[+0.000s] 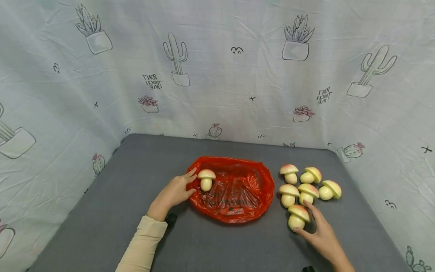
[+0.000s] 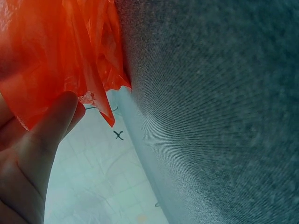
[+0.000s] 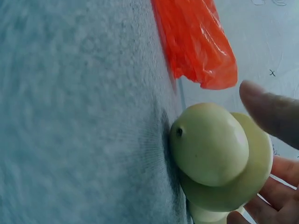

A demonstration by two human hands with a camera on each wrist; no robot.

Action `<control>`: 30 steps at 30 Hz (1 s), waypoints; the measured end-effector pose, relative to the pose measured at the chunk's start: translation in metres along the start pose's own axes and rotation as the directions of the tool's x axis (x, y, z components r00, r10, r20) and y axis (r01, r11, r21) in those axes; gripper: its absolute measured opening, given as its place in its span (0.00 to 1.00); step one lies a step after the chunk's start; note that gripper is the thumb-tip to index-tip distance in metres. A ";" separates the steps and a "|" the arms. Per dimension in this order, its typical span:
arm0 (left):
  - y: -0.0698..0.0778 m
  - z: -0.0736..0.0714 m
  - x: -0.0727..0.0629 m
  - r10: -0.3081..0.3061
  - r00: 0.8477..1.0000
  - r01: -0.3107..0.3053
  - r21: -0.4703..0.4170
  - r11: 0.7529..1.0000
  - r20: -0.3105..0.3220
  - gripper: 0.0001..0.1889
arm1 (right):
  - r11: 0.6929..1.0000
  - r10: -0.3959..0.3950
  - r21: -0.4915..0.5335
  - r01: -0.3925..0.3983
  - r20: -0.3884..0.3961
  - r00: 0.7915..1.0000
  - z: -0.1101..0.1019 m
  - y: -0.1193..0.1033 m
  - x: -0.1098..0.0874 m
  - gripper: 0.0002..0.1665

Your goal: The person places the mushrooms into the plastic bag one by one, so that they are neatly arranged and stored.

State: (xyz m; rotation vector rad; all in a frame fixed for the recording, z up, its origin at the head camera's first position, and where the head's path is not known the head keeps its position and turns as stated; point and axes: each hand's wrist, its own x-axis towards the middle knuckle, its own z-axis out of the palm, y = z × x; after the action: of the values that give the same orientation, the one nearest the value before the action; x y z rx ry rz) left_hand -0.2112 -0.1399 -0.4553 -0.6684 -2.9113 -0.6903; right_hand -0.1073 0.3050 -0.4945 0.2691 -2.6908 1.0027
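A red plastic bag point(image 1: 234, 216) lies spread with its mouth open, and one toy mushroom point(image 1: 206, 179) with a pale stem is inside at its left end. My left hand point(image 1: 177, 190) holds the bag's left rim, the thumb over the plastic point(image 2: 32, 70) in the left wrist view. On the right, my right hand point(image 1: 321, 230) reaches around the nearest mushroom point(image 1: 297, 217), a yellow one with a reddish tinge on its cap. In the right wrist view the thumb stands apart from this mushroom point(image 3: 210, 144), while the fingers are close behind its cap.
Several more mushrooms point(image 1: 289, 195) are grouped behind the right hand, right of the bag. They lie on a grey cloth-covered table point(image 1: 153, 151). A pale curtain point(image 1: 217, 75) printed with cacti hangs around the back and sides.
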 end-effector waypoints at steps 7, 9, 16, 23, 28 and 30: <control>0.000 0.001 0.000 0.006 1.000 -0.006 0.002 1.000 -0.003 0.26 | 1.000 -0.019 -0.007 0.019 -0.003 1.000 0.003 0.001 0.000 0.53; -0.001 0.001 0.000 0.008 1.000 -0.008 0.000 1.000 -0.007 0.26 | 1.000 -0.012 -0.018 0.012 -0.002 1.000 0.004 0.000 0.000 0.53; -0.002 0.002 0.001 0.005 1.000 -0.005 0.001 1.000 -0.011 0.26 | 0.999 -0.042 -0.034 0.041 -0.032 0.999 0.007 0.000 0.001 0.52; -0.003 0.003 0.001 0.004 1.000 -0.004 -0.001 1.000 -0.012 0.26 | 0.997 -0.066 -0.044 0.064 -0.046 0.997 0.009 0.003 0.000 0.52; -0.003 0.004 0.002 0.001 1.000 -0.001 0.005 1.000 -0.004 0.27 | 0.997 -0.062 -0.047 0.060 -0.038 0.997 0.008 0.004 0.000 0.52; -0.003 0.004 0.002 0.000 1.000 0.000 0.006 1.000 -0.003 0.27 | 0.997 -0.056 -0.053 0.054 -0.035 0.998 0.008 0.004 0.000 0.52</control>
State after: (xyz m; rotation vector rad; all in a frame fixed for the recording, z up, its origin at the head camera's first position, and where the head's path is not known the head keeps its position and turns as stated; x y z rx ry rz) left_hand -0.2142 -0.1401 -0.4595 -0.6662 -2.9089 -0.6822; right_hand -0.1093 0.3027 -0.5028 0.3097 -2.6570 0.9119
